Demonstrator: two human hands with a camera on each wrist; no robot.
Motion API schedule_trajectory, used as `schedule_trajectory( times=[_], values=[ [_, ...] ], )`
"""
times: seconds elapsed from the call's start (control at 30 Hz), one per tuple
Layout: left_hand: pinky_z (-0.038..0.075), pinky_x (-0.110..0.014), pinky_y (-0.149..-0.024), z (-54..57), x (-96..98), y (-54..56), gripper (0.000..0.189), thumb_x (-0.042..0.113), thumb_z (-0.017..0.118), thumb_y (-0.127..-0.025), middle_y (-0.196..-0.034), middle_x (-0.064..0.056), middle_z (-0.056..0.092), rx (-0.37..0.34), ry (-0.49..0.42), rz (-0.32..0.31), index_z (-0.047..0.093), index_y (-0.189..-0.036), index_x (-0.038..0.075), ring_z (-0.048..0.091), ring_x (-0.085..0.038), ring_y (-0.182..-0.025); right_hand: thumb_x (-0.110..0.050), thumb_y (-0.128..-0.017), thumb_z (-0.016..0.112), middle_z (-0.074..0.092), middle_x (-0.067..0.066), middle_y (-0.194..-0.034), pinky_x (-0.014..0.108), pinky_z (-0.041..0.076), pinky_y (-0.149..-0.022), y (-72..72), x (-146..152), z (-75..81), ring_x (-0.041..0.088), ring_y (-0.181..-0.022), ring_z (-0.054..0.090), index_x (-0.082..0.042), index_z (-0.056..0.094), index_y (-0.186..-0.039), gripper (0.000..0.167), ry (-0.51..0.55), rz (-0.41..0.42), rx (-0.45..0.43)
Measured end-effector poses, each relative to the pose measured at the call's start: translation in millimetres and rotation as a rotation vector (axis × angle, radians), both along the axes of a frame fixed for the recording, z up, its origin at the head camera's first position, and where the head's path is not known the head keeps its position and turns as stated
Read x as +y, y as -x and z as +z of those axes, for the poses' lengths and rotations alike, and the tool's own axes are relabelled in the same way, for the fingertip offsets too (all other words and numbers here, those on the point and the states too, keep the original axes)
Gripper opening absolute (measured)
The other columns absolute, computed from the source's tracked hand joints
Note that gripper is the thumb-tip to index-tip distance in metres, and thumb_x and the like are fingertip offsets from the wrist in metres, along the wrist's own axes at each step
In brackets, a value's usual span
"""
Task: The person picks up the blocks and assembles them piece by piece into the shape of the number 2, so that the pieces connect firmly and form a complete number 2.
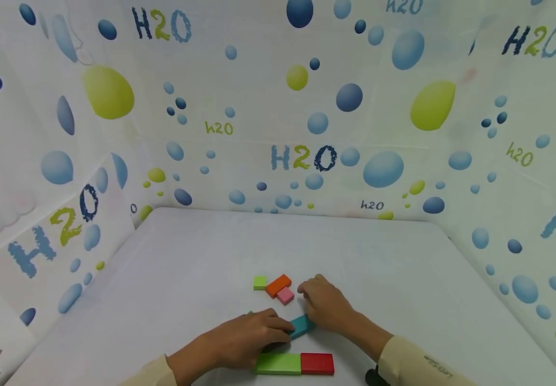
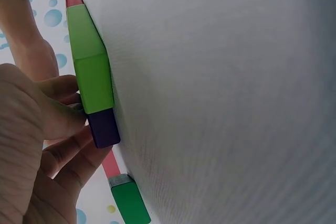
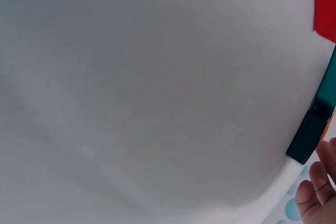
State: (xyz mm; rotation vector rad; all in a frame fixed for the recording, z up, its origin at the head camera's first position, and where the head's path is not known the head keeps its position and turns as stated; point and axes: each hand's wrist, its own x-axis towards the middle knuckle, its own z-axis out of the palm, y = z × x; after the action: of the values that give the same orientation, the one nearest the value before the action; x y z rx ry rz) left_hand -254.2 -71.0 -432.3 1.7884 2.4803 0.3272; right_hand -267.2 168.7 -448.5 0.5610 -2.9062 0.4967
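My left hand (image 1: 254, 333) bends low over the table. Its thumb and fingers close around a dark purple block (image 2: 104, 128) in the left wrist view, while the head view mostly hides that block. The fingertips also reach the near end of a teal block (image 1: 301, 326). Beyond that block's other end is my right hand (image 1: 327, 303), its fingers loosely curled with nothing seen between them. In front of the left hand, a light green block (image 1: 279, 364) lies end to end with a red block (image 1: 317, 364).
Farther back, a small lime block (image 1: 260, 283), an orange block (image 1: 278, 286) and a pink block (image 1: 285, 296) lie grouped. A dark green block (image 2: 130, 203) appears past the left fingers. A dark round object (image 1: 374, 377) is by the right sleeve. Patterned walls surround the white table (image 1: 201, 252).
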Motion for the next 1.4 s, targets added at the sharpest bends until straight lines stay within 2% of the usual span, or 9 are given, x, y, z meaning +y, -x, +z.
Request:
schedule_trajectory(
  times=[0.3, 0.53, 0.77, 0.9, 1.17, 1.4],
  values=[
    [0.054, -0.025, -0.094, -0.4, -0.6, -1.3, 0.052, 0.016, 0.086, -0.081, -0.136, 0.009, 0.062, 0.019, -0.015, -0.007, 0.068, -0.13, 0.022, 0.056, -0.009, -0.12, -0.016, -0.095, 0.062, 0.069, -0.001, -0.101, 0.022, 0.05, -0.073, 5.1, -11.7, 4.1, 0.012, -0.087, 0.048, -0.008, 0.069, -0.113, 0.021, -0.06, 0.063, 0.032],
    [0.053, -0.024, -0.094, -1.4, -1.3, -1.6, 0.053, 0.014, 0.086, -0.081, -0.134, 0.009, 0.063, 0.042, -0.024, -0.009, 0.068, -0.131, 0.02, 0.056, -0.008, -0.119, -0.024, -0.095, 0.063, 0.068, -0.001, -0.092, 0.022, 0.045, -0.067, 11.3, -18.6, 4.4, 0.012, -0.081, 0.046, -0.008, 0.07, -0.111, 0.024, -0.139, 0.041, 0.055],
    [0.053, -0.023, -0.093, -3.1, -2.2, -1.2, 0.049, 0.011, 0.084, -0.081, -0.133, 0.009, 0.064, 0.052, -0.047, -0.017, 0.071, -0.127, 0.023, 0.056, -0.008, -0.117, -0.032, -0.093, 0.066, 0.052, -0.007, -0.072, 0.023, 0.039, -0.06, 13.7, -26.9, 5.4, 0.013, -0.075, 0.042, -0.012, 0.064, -0.089, 0.021, -0.173, -0.006, -0.019],
    [0.053, -0.022, -0.092, -3.9, -2.6, -1.2, 0.047, 0.011, 0.084, -0.082, -0.133, 0.008, 0.064, 0.053, -0.057, -0.021, 0.072, -0.126, 0.024, 0.057, -0.008, -0.116, -0.032, -0.093, 0.067, 0.048, -0.007, -0.069, 0.023, 0.038, -0.058, 12.9, -29.6, 7.1, 0.013, -0.074, 0.041, -0.013, 0.062, -0.084, 0.022, -0.177, -0.01, -0.018],
    [0.053, -0.021, -0.091, -4.9, -2.1, -0.9, 0.046, 0.011, 0.083, -0.083, -0.132, 0.008, 0.064, 0.061, -0.059, -0.02, 0.073, -0.125, 0.025, 0.057, -0.008, -0.115, -0.026, -0.091, 0.067, 0.048, -0.006, -0.07, 0.022, 0.037, -0.057, 12.9, -29.8, 7.3, 0.013, -0.074, 0.041, -0.012, 0.061, -0.085, 0.017, -0.143, 0.002, -0.039],
    [0.053, -0.021, -0.092, -4.6, -1.7, -1.3, 0.044, 0.009, 0.082, -0.084, -0.132, 0.008, 0.065, 0.053, -0.065, -0.021, 0.073, -0.125, 0.023, 0.057, -0.009, -0.115, -0.026, -0.094, 0.065, 0.053, -0.004, -0.078, 0.023, 0.041, -0.061, 14.9, -25.5, 6.4, 0.013, -0.077, 0.042, -0.009, 0.066, -0.095, 0.018, -0.146, 0.021, -0.048]
  ],
)
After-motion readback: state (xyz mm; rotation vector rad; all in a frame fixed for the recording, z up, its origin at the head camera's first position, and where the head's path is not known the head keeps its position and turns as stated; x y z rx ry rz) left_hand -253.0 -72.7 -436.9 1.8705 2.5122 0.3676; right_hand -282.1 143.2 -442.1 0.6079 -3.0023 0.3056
